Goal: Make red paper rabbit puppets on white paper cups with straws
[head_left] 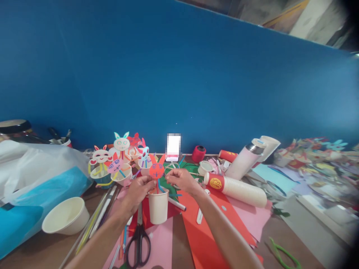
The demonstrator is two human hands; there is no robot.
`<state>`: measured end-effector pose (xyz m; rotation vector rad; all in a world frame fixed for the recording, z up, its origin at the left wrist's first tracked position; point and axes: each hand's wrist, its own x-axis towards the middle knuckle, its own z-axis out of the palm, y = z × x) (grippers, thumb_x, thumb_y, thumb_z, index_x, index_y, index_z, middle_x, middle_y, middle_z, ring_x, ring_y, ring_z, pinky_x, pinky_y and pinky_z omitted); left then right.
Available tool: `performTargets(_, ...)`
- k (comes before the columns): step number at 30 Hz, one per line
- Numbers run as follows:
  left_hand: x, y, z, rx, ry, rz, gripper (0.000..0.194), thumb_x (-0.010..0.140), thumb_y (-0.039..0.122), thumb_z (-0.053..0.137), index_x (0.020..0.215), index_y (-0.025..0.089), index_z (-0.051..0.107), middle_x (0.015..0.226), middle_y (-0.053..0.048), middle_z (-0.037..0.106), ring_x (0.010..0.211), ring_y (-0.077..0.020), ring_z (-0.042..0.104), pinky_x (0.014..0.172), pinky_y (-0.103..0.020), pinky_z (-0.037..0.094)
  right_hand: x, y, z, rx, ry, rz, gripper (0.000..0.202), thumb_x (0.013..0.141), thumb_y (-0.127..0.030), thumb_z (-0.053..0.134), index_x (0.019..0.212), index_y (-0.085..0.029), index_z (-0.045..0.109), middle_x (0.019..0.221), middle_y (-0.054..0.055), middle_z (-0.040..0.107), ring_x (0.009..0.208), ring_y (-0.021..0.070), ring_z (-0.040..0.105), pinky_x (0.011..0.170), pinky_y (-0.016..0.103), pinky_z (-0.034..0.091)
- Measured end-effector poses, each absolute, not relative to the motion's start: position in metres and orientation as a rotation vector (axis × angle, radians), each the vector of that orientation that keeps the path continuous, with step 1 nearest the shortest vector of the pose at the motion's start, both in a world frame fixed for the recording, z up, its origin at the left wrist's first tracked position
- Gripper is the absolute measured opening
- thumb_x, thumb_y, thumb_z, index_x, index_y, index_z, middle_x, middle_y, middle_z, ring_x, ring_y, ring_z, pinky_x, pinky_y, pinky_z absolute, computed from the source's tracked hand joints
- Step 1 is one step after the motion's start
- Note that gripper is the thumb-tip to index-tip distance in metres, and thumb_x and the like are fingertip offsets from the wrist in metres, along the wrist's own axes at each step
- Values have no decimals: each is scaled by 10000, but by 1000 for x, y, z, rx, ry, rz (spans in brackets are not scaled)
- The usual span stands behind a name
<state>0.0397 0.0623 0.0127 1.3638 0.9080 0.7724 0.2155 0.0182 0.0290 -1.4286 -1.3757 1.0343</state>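
We have both our hands at a white paper cup (158, 208), which stands upright in the middle of the table (179, 243). From its mouth rises a red paper face with long ears (157, 170), on a red stem (157, 187); a blue strip (160, 185) is beside the stem. Our left hand (141, 186) is on the left side, with the fingertips brought together just below the face, near the cup's rim; we cannot tell if they are pinching the stem or only touching it. Our right hand (181, 180) is at the other side, its fingers bent and close to each other, but we cannot say whether something thin is between them.

In front of the cup, a little to the left, the black-handled scissors (138, 241) are lying on pink paper (162, 243). Red paper (193, 233) is spread under our right forearm. Behind our left hand we see other cups with paper faces, among them a white one with pale blue ears (121, 144). On the right, a stack of paper cups (244, 193) lies on its side, near a pale bottle (243, 161) which is leaning.
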Motion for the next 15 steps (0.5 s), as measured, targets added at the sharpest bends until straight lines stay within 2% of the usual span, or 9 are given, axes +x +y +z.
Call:
performTargets(4, 39, 63, 12, 1387, 960, 772, 207, 630, 334, 580, 703, 148, 631, 602, 5, 603, 550, -134, 519, 542, -239, 376, 220, 15, 29, -1453, -1567, 991, 131, 713, -266, 534, 695, -163, 613, 587, -27, 544, 518, 76, 454, 476, 179, 327)
performTargets(9, 39, 61, 18, 1358, 958, 775, 206, 615, 336, 600, 685, 143, 622, 596, 9, 597, 553, -128, 513, 535, -227, 368, 223, 2, 48, -1516, -1771, 859, 152, 723, -302, 552, 715, -169, 626, 640, -15, 588, 576, 96, 499, 522, 190, 354)
performTargets(15, 38, 60, 22, 1363, 995, 755, 206, 625, 355, 592, 663, 152, 590, 582, 33, 571, 519, -109, 490, 506, -211, 356, 200, -18, 68, -1541, -2054, 384, 117, 776, -256, 528, 762, -216, 637, 729, -22, 640, 705, 112, 553, 715, 234, 343)
